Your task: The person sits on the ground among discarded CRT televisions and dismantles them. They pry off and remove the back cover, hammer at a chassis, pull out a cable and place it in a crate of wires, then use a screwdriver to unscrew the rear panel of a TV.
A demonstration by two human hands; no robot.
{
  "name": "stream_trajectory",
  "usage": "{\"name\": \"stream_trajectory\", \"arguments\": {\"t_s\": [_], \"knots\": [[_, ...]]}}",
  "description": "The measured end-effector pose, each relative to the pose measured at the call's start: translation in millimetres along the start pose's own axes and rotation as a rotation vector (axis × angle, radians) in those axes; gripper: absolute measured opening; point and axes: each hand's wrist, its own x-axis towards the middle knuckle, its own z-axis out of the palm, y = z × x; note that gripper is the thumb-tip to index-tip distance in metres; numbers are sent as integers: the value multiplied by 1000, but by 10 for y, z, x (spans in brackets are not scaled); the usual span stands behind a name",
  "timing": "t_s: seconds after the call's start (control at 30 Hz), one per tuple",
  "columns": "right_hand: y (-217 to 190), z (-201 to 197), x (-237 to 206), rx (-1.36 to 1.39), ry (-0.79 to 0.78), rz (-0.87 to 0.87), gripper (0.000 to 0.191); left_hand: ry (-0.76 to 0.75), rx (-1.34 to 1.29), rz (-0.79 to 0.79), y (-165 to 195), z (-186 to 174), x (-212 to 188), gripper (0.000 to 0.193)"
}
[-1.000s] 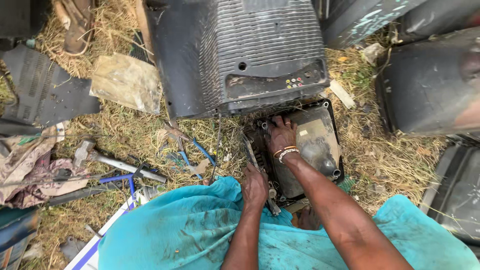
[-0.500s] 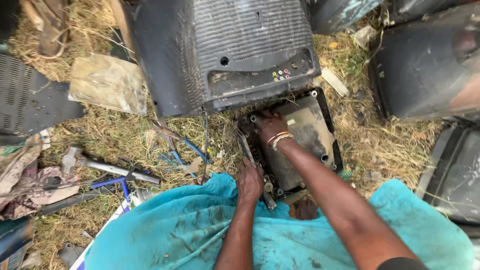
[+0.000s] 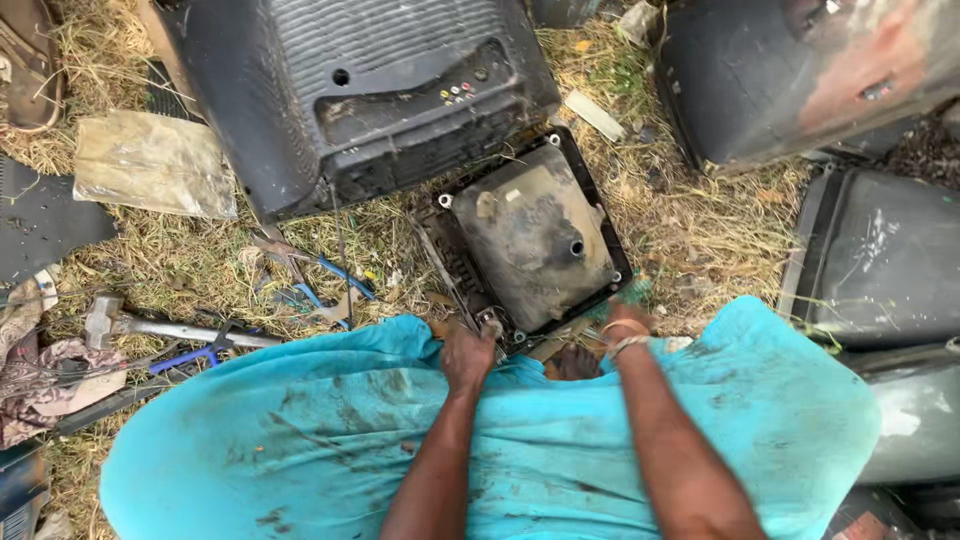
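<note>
The grimy picture tube in its black frame [image 3: 530, 235] lay face-down on the dry grass [image 3: 700, 230], just in front of the person's knees and right below a big black television shell [image 3: 350, 90]. The left hand [image 3: 466, 355] was closed in a fist at the frame's near left corner, gripping something small there that I could not make out. The right hand [image 3: 625, 322], with a bangle at the wrist, rested on the near right corner; whether it was gripping or just pressing I could not tell. A turquoise cloth [image 3: 300, 440] covered the lap. Off to the left lay a hammer [image 3: 150, 325], blue-handled pliers [image 3: 335, 285] and a dirty flat panel [image 3: 150, 165]. More dark television casings [image 3: 800, 70] crowded the right side.
</note>
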Motion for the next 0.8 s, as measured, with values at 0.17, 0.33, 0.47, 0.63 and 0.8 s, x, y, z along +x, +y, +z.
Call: {"name": "stream_trajectory", "arguments": {"t_s": [0.17,0.33,0.47,0.63,0.8], "knots": [[-482,483,-670,645,-336,55,44,-171,113,-36,20,-21,-97,57],[-422,246,-712,497,-286,-84,52,-86,112,-23,276,-182,-161,49],[-47,-60,-559,143,-346,-403,60,-51,45,17,592,-276,-216,43],[721,-266,-698,-396,-605,-637,53,-53,27,5,905,-328,-271,43],[1323,-528,-751,-204,-192,-430,34,48,-97,159,1157,-245,-410,41]]}}
